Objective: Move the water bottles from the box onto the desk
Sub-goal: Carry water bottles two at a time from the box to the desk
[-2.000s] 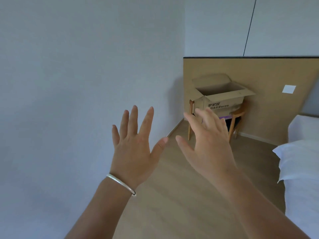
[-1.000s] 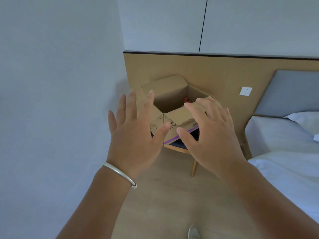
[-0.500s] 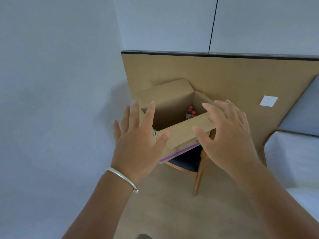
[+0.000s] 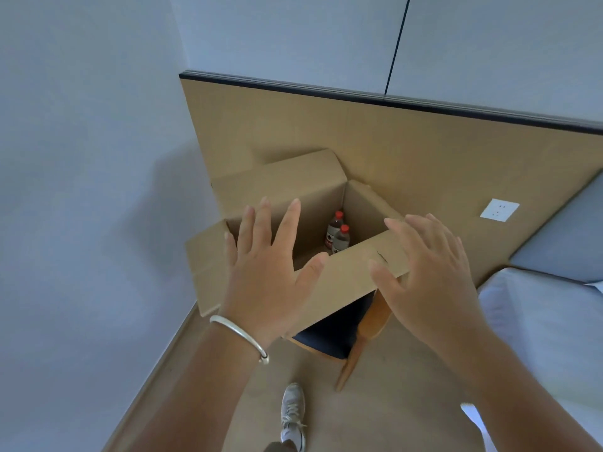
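Over the near flap of the open brown cardboard box, the left hand and right hand hover spread, grasping nothing. Beyond and below them, between both, two clear red-capped water bottles stand upright in the far corner, seemingly slightly nearer the right hand.

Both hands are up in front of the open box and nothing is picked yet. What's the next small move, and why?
Probably lower the right hand over the near flap into the box toward the two red-capped bottles. They stand upright together at the far inner corner, untouched. Both hands are open and empty; the left hand is farther from that corner.
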